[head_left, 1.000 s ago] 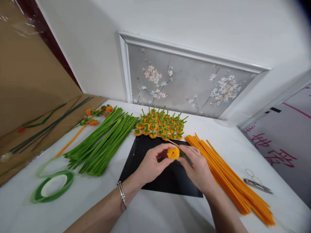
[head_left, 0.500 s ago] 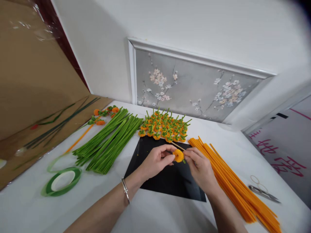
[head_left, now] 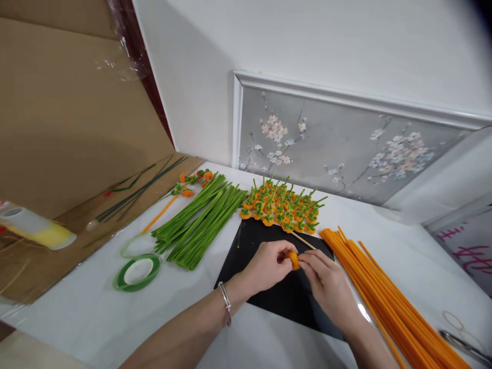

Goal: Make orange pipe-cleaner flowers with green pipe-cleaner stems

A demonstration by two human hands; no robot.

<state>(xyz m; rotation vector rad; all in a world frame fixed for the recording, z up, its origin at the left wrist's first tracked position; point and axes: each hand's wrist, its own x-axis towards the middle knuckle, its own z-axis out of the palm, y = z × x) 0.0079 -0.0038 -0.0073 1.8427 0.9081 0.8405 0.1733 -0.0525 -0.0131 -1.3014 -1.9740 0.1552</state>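
Note:
Over the black mat (head_left: 280, 307), my left hand (head_left: 271, 264) pinches a small orange fuzzy flower (head_left: 294, 260) from its left side. My right hand (head_left: 325, 277) has its fingertips closed at the flower's right edge. A thin wooden stick (head_left: 303, 240) lies just beyond my fingers. Behind the mat stand several orange flowers with green stems (head_left: 282, 202), in rows. A bundle of green fuzzy stems (head_left: 207, 225) lies left of the mat, and a bundle of orange ones (head_left: 384, 292) lies to the right.
Green tape roll (head_left: 136, 272) lies at the left on the white table (head_left: 180, 318). Beyond it are orange blossoms (head_left: 187, 192), cardboard (head_left: 77, 102) and a yellow-and-white roll (head_left: 42, 229). Scissors (head_left: 467, 348) lie at the right edge. A framed floral panel (head_left: 326, 138) is on the wall.
The view has swung left, so things sit further right and the yellow-and-white roll shows. The orange flower has turned from facing the camera to more edge-on between my fingers.

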